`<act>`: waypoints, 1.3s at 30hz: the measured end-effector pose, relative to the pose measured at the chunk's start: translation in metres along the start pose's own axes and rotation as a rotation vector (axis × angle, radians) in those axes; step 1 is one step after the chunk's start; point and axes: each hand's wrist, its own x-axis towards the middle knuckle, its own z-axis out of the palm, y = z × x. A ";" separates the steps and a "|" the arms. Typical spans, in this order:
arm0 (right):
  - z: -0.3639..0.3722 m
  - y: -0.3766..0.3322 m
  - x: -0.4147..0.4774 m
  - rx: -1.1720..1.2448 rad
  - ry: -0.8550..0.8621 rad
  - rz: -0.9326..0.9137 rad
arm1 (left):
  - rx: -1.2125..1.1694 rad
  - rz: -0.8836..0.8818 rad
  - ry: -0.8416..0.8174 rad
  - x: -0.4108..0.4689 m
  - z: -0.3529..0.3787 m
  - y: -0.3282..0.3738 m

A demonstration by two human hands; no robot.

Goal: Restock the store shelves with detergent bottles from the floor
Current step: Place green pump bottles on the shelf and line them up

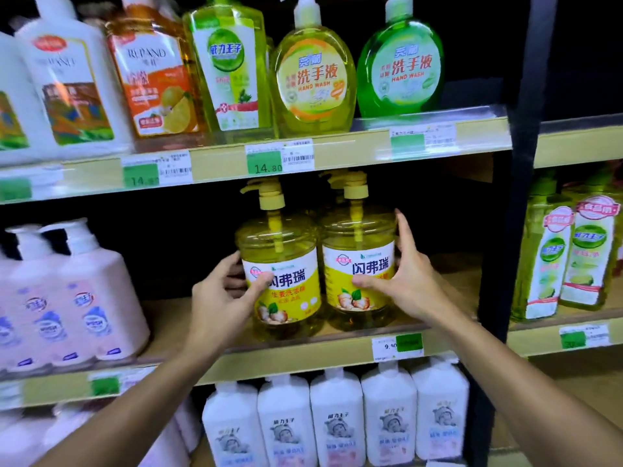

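Two yellow pump detergent bottles stand side by side on the middle shelf point(296, 350). My left hand point(222, 298) grips the left bottle point(286, 264), thumb across its yellow label and fingers round its left side. My right hand point(404, 278) holds the right bottle point(354, 251), thumb on the label front and fingers up its right side. More yellow pump heads show behind these two bottles.
The top shelf carries white, orange, yellow and green pump bottles point(313, 72). Pink bottles point(84, 291) stand left on the middle shelf, bare shelf board point(448, 278) lies to the right. White bottles point(337, 423) fill the shelf below. A black upright point(502, 230) divides off green bottles point(569, 257).
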 end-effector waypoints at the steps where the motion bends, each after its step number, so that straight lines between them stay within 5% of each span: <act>1: -0.001 -0.001 0.001 -0.004 0.001 0.003 | -0.010 0.009 0.008 0.000 0.001 -0.001; 9: 0.005 -0.004 -0.007 -0.044 -0.017 0.031 | 0.024 0.018 -0.009 0.001 -0.002 -0.002; 14: 0.010 -0.017 -0.034 -0.353 0.111 0.031 | -0.019 -0.016 0.002 -0.002 0.002 -0.006; 17: 0.002 -0.027 -0.053 -0.417 0.049 0.078 | -0.086 0.001 0.065 -0.007 0.004 -0.010; 21: -0.031 -0.034 -0.086 -0.456 0.055 0.187 | -0.085 0.198 0.197 -0.019 0.014 0.000; 26: -0.074 -0.031 -0.119 -0.482 0.090 0.360 | -0.118 0.517 -0.040 -0.070 0.056 0.053; 32: -0.114 -0.038 -0.136 -0.049 0.287 0.560 | -0.197 0.237 -0.583 -0.097 0.098 0.127; 39: -0.156 -0.016 -0.168 0.286 0.387 0.672 | -0.396 -0.218 -0.769 -0.104 0.176 0.168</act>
